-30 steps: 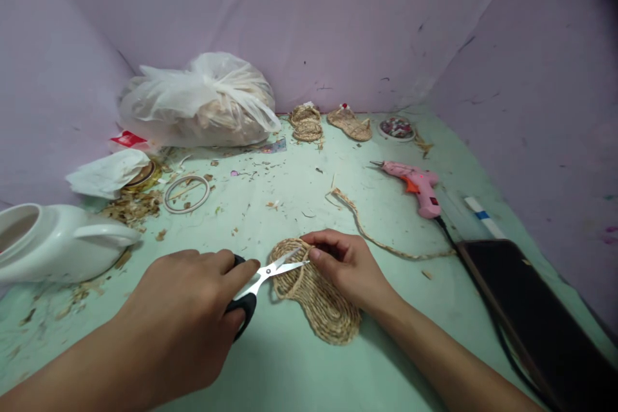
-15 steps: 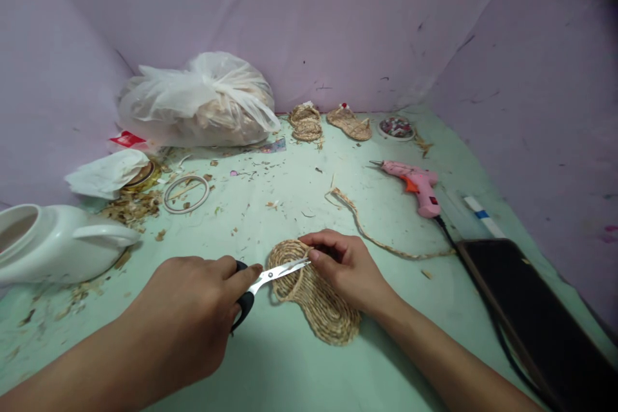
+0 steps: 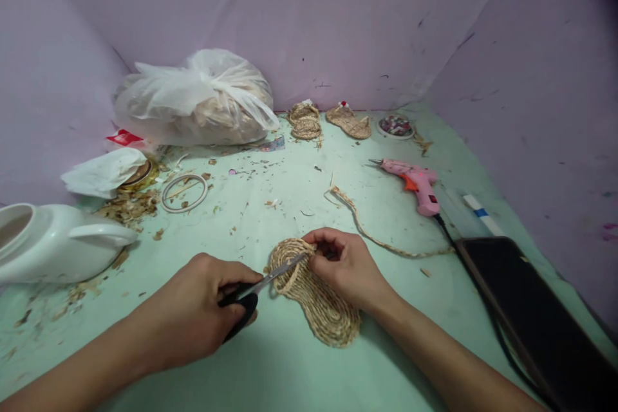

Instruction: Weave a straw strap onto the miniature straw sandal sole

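Under the sandal [image 3: 334, 318], green table [image 3: 275, 367] | behind it, bag [image 3: 197, 100] | right of it, phone [image 3: 535, 309] | at its far right edge, my right hand [image 3: 346, 267], fingertips pinching it | left of it, my left hand [image 3: 203, 306], fingers wrapped round scissors [image 3: 275, 275] | over it, their blades

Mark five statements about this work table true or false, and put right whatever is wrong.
1. The left hand holds the black-handled scissors. True.
2. The right hand is at the edge of the woven sole. True.
3. The scissors lie wholly clear of the woven sole. False: they reach out over it.
4. The pink glue gun lies on the green tabletop, to the right of the scissors. True.
5. The glue gun is in the right hand. False: neither hand touches it.
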Motion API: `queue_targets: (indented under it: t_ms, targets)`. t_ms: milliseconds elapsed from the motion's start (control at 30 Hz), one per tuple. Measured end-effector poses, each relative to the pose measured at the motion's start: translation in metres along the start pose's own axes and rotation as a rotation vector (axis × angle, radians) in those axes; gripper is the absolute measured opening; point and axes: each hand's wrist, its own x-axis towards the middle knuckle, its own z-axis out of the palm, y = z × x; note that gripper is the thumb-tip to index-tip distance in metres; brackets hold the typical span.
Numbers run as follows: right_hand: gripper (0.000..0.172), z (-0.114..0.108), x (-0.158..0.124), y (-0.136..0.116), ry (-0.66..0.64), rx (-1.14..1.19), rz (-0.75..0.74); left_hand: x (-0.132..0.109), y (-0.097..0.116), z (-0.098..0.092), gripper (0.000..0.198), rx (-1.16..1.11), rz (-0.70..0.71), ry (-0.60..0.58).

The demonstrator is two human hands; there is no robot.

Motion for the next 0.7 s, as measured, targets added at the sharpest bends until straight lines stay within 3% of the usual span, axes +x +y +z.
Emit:
queue_targets:
  t_ms: [100,200,500,600,700]
  targets:
    - [0.022,-0.002,-0.001,-0.002,-0.010,0.011,-0.057,0.005,-0.007,0.001,0.023,-0.384,-0.053,-0.102]
    - [0.019,-0.004,-0.002,-0.003,-0.022,0.009,-0.074,0.008,-0.012,0.002,0.022,-0.609,-0.106,-0.086]
    - [0.018,0.001,-0.002,-0.001,0.038,-0.006,-0.017,-0.003,-0.011,0.009,0.018,-0.793,-0.102,-0.082]
    - [0.018,0.003,-0.002,-0.001,0.054,0.012,-0.016,-0.015,-0.009,0.022,0.025,-0.937,-0.108,-0.073]
    - [0.018,0.003,-0.001,0.000,0.065,0.019,-0.030,-0.022,-0.003,0.046,0.034,-1.117,-0.173,-0.069]
